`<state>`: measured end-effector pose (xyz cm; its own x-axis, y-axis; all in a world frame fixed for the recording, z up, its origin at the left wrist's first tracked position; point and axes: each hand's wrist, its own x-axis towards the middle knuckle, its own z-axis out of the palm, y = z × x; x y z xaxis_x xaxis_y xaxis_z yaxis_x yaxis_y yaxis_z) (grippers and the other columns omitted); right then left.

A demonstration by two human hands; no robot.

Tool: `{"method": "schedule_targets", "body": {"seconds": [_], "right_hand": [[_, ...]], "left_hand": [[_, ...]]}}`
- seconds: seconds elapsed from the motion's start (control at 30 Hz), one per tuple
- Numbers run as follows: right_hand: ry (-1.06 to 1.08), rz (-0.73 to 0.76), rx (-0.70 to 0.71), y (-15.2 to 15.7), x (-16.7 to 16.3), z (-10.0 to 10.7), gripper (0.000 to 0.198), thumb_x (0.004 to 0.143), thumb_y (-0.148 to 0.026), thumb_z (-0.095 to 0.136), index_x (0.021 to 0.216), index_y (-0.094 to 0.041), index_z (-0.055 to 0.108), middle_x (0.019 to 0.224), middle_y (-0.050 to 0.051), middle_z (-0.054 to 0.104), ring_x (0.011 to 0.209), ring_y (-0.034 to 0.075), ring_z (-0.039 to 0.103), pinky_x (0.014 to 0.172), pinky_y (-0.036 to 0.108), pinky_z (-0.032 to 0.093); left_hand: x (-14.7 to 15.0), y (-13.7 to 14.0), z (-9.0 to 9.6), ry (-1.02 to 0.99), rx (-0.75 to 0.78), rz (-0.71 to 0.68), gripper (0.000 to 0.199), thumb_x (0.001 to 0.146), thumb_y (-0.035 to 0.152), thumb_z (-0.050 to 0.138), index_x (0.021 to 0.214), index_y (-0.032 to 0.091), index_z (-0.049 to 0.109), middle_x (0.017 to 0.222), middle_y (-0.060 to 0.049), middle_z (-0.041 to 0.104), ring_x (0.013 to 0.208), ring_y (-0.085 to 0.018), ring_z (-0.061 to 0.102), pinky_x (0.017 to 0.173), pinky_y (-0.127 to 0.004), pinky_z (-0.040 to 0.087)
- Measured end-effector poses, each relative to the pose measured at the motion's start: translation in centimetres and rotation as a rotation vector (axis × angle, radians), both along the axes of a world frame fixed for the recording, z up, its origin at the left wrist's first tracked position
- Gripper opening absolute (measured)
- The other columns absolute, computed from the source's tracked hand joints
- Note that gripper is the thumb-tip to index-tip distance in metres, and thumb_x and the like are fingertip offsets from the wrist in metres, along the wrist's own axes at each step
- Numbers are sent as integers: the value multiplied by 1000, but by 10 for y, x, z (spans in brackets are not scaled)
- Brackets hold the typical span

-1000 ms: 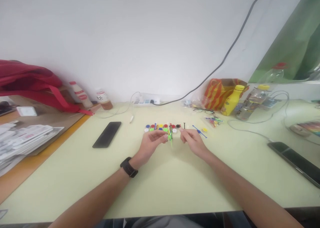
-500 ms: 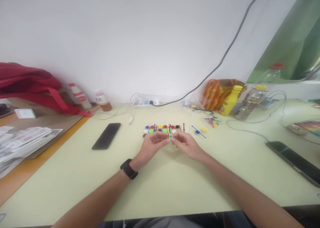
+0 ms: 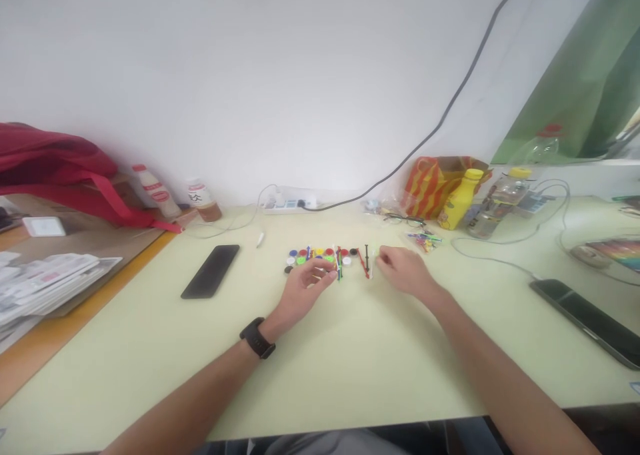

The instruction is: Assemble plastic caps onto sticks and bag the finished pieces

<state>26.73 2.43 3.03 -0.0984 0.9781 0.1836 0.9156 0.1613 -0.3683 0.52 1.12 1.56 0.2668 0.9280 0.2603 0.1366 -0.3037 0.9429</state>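
Small coloured plastic discs [image 3: 303, 252] lie in rows on the pale table, with thin coloured sticks among them. My left hand [image 3: 303, 288], with a black watch on its wrist, hovers at their front edge. Its fingers are curved and a gap shows between them and the thumb. Right by its fingertips is a green stick [image 3: 340, 268]; I see no firm grip on it. My right hand [image 3: 403, 268] is curled closed, right of a red stick [image 3: 363, 263], a black stick [image 3: 367, 256] and a white stick [image 3: 371, 263]. Whatever is in its fingers is hidden.
A black phone [image 3: 211, 272] lies at left, another phone [image 3: 585, 322] at right on a cable. Behind stand a power strip [image 3: 290, 202], glasses [image 3: 403, 219], a striped bag [image 3: 423, 188], a yellow bottle [image 3: 460, 198] and a pile of small coloured pieces [image 3: 425, 240].
My right hand has left the green stick and moved right, uncovering the red stick and covering the blue and yellow pieces. My left hand has barely moved.
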Motion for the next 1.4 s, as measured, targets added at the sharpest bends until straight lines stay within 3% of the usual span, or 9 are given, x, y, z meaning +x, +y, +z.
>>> {"method": "schedule_targets", "body": {"seconds": [0.1, 0.27, 0.47, 0.6, 0.77, 0.97, 1.13, 1.27, 1.4], "right_hand": [[-171, -48, -91, 6, 13, -3, 23, 90, -26, 48, 68, -20, 51, 73, 3, 64, 68, 17, 53, 59, 28, 25], [-269, -73, -134, 8, 13, -9, 24, 92, -31, 48, 72, -20, 56, 79, 5, 68, 75, 19, 60, 60, 30, 27], [-283, -190, -8, 15, 23, -16, 9, 88, -26, 59, 94, -20, 62, 91, 9, 71, 83, 25, 63, 63, 32, 30], [-240, -36, 157, 17, 20, -22, 9, 91, -21, 59, 98, -21, 65, 97, 9, 71, 90, 25, 62, 71, 34, 35], [-243, 199, 173, 13, 4, -28, 23, 96, -14, 51, 83, -22, 68, 86, 8, 68, 87, 24, 57, 72, 35, 34], [-231, 233, 145, 15, 9, -26, 23, 94, -9, 50, 86, -22, 67, 86, 7, 66, 88, 23, 55, 74, 34, 34], [-191, 198, 238, 14, 18, -17, 15, 93, -13, 51, 86, -20, 62, 90, 9, 67, 91, 25, 56, 79, 36, 36], [-55, 189, 280, 9, 13, -10, 10, 91, -15, 50, 85, -21, 57, 88, 7, 66, 88, 24, 57, 80, 35, 39], [135, 197, 177, 4, 3, -10, 7, 90, -17, 51, 88, -22, 55, 84, 3, 67, 79, 20, 61, 70, 30, 41]], "left_hand": [[0, 1, -2, 12, 11, 1, 21, 89, 39, 72, 101, 21, 73, 103, -7, 75, 85, -17, 68, 75, -28, 54], [-1, 1, -2, 38, 10, 13, 22, 89, 40, 71, 100, 20, 73, 98, -7, 75, 82, -18, 67, 73, -28, 53], [-2, 0, -1, 32, 7, 8, 23, 89, 41, 71, 98, 20, 73, 97, -7, 75, 81, -18, 66, 73, -28, 52], [-1, 1, -2, 23, 1, 19, 26, 89, 44, 70, 97, 20, 73, 95, -7, 75, 79, -18, 66, 71, -28, 52], [-1, 2, -2, -1, 5, 8, 42, 103, 49, 45, 106, 18, 74, 100, -9, 74, 77, -17, 64, 65, -27, 49], [-5, 0, 1, 125, 46, -18, 39, 100, 47, 53, 92, 19, 78, 91, -7, 76, 77, -18, 64, 71, -29, 50], [-5, -4, 1, 146, 24, -45, 30, 91, 46, 67, 84, 21, 80, 85, -6, 78, 76, -20, 66, 69, -30, 50], [-3, -5, 3, 119, 27, -19, 29, 88, 45, 71, 75, 20, 77, 77, -5, 76, 76, -20, 66, 66, -28, 49], [-2, -4, 5, 113, 13, 3, 38, 92, 48, 66, 70, 19, 74, 70, -5, 74, 68, -18, 64, 63, -28, 48]]}}
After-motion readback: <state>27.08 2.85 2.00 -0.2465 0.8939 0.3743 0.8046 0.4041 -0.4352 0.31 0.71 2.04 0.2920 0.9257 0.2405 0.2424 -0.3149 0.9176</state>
